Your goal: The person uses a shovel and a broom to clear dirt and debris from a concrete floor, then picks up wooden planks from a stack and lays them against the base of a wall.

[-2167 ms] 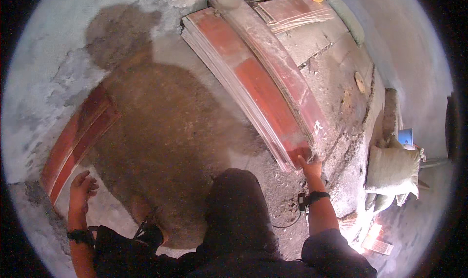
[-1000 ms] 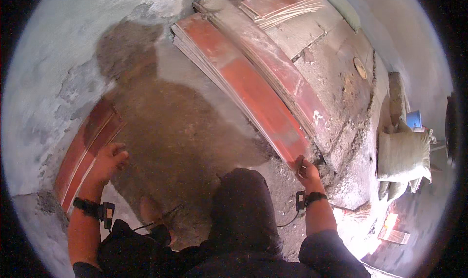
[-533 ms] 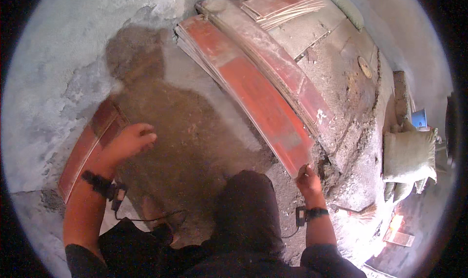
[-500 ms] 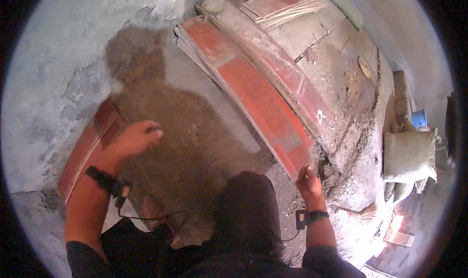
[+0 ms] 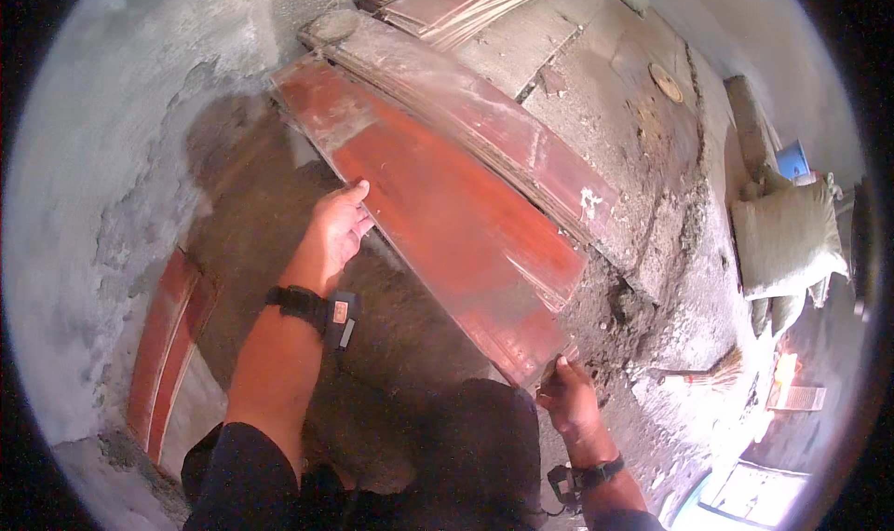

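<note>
Left hand [image 5: 335, 233] sits open, fingers loosely extended, palm against the long left edge of the top red board [image 5: 447, 224], about midway along its length; I read this as a bracing touch, not a closed grasp. Right hand [image 5: 563, 401] is curled at the near corner of the same board, fingers pinching its end edge; grip looks firm but the fingertips are partly hidden under the board, so I note that with some reserve. The board lies flat on top of a stack of similar red boards [image 5: 521, 149], which runs diagonally away from me on rough concrete ground [image 5: 652, 140]. My judgement on progress: both hands are placed, but the board is not yet raised or slid clear of the stack, so the whole lift or shift remains to be done. Outward: a second pair of red boards [image 5: 168, 345] leans against the grey wall [image 5: 84, 158] at left, well apart from the stack. More boards and thin strips [image 5: 456, 0] lie at the far end. At right, filled sacks [image 5: 782, 242] and a small broom [image 5: 703, 374] sit near rubble. Possible obstruction: loose rubble [image 5: 633, 298] just beside the near corner, and my own knee in dark fabric [image 5: 466, 447] close under the right hand.
</note>
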Available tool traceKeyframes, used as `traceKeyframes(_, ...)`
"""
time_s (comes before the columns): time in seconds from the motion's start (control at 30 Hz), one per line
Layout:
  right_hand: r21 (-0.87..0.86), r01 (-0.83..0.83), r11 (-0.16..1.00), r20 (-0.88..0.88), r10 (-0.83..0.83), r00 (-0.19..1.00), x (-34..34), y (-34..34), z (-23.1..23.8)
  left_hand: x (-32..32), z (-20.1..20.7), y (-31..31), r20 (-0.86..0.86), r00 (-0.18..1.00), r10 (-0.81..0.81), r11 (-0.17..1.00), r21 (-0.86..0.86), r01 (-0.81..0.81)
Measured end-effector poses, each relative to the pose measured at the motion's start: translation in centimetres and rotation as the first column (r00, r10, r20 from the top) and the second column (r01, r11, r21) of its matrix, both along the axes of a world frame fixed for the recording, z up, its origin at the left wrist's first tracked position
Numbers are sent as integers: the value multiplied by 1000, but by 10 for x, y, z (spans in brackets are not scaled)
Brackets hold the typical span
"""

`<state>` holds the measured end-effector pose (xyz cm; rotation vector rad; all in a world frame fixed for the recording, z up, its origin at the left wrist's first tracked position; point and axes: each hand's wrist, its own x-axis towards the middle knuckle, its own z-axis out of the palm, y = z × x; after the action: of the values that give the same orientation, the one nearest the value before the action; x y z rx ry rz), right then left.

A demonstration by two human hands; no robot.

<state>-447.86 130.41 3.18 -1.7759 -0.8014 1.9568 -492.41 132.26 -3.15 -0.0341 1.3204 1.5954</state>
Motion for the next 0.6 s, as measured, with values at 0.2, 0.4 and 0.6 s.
traceKeyframes(0.2, -88, 95, 992, -92, -103, 990, 5, -1, -33, 14, -1, -15, -466, 873, -143, 990, -50, 135)
traceKeyframes(0.4, -33, 323, 946, -90, -324, 942, 29, 9, -79, 59, -11, -48, 2, 998, 63, 988, -141, -62)
traceKeyframes(0.6, 54, 285, 957, -5, -285, 958, 33, 29, -75, 96, -10, -110, 64, 960, 271, 959, -101, -264)
